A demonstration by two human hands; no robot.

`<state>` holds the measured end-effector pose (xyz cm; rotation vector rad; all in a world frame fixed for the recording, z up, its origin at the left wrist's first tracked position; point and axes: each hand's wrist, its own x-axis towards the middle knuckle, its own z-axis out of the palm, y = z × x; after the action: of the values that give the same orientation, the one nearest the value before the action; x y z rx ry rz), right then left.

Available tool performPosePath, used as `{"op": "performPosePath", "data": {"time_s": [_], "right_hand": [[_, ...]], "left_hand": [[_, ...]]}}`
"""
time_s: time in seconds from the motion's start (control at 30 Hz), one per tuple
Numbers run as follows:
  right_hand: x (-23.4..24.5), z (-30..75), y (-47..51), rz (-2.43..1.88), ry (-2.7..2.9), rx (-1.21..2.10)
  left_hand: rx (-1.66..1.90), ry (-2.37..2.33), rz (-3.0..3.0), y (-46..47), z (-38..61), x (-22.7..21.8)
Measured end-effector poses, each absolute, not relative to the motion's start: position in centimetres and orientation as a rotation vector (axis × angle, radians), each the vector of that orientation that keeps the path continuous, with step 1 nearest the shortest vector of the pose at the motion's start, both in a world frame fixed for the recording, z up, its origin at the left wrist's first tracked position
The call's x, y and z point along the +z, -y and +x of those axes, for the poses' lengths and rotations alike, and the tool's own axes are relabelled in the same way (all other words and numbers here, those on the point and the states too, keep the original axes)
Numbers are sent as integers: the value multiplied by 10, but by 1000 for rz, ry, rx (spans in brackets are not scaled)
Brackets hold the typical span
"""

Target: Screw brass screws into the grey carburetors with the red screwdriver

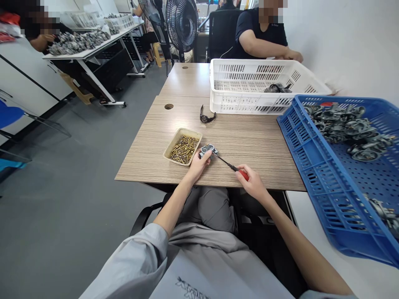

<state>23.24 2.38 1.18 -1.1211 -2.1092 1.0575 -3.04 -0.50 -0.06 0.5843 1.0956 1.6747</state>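
Note:
My left hand [199, 162] is closed on a small grey metal part [208, 149] that rests on the wooden table [249, 141], just right of a beige tray of brass screws [183, 147]. My right hand [252, 181] grips a red-handled screwdriver [232, 166]. The screwdriver's dark shaft slants up to the left and its tip meets the metal part.
A blue crate [314, 174] with several grey metal parts stands at the right, tilted over the table edge. A white crate [249, 101] sits at the back, a wristwatch [206, 117] before it. A person sits behind it. A fan [182, 23] and another worktable [84, 52] stand farther off.

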Motion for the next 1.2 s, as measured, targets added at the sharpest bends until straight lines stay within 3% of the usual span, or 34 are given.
{"op": "performPosePath", "data": {"time_s": [1.2], "right_hand": [[9,233,-25,-1112,2049,1145]], "left_hand": [[1678,-1095,615,5,-30,-1]]}}
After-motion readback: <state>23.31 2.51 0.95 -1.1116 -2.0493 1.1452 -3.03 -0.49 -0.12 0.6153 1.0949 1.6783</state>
